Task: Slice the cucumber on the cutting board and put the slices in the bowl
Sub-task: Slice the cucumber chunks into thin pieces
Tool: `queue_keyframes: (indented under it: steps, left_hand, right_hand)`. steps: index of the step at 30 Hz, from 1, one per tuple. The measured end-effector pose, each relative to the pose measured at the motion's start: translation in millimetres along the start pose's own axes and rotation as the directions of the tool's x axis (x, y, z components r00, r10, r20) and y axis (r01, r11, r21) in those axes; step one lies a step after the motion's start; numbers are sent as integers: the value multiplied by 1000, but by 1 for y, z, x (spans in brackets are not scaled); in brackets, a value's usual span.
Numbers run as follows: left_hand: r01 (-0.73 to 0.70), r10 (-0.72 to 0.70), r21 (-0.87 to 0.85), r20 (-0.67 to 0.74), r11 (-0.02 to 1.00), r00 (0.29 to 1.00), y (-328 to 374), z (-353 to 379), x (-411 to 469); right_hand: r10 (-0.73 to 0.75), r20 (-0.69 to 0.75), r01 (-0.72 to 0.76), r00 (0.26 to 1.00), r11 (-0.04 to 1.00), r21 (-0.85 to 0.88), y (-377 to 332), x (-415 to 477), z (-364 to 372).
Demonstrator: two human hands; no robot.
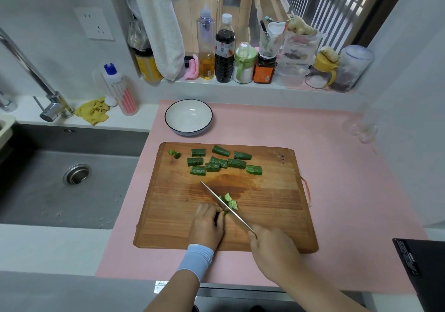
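Note:
A wooden cutting board (272,215) lies on a pink mat. Several short cucumber chunks (216,161) sit near the board's far edge, with two small end bits (173,153) at the far left. My left hand (208,223) curls over a cucumber piece near the board's front, mostly hiding it. My right hand (272,249) grips the handle of a knife (226,205), whose blade runs diagonally beside my left fingers. A few thin slices (230,202) lie just right of the blade. A white bowl (188,117) with a dark rim stands empty beyond the board.
A steel sink (60,179) with a tap (36,80) lies to the left. Bottles and jars (225,51) line the window sill behind. A clear glass (363,128) stands at the mat's right edge, and a black object (421,270) is at the lower right.

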State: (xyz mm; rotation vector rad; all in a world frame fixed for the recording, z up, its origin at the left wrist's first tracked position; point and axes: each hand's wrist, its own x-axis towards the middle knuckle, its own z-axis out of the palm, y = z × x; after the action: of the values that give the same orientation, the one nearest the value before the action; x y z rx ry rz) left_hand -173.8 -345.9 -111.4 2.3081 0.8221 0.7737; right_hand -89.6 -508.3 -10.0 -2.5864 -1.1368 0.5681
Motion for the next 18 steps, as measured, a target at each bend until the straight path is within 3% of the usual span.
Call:
queue_keyframes:
  steps: [9, 18]
  left_hand:
    - [-21, 21, 1, -16, 1000, 1000, -1, 1, 1]
    - [-20, 20, 17, -13, 1000, 1000, -1, 1, 0]
  right_hand:
    - [16, 77, -16, 997, 1000, -2, -13, 25, 3]
    - [-10, 66, 11, 998, 1000, -18, -23, 36, 2]
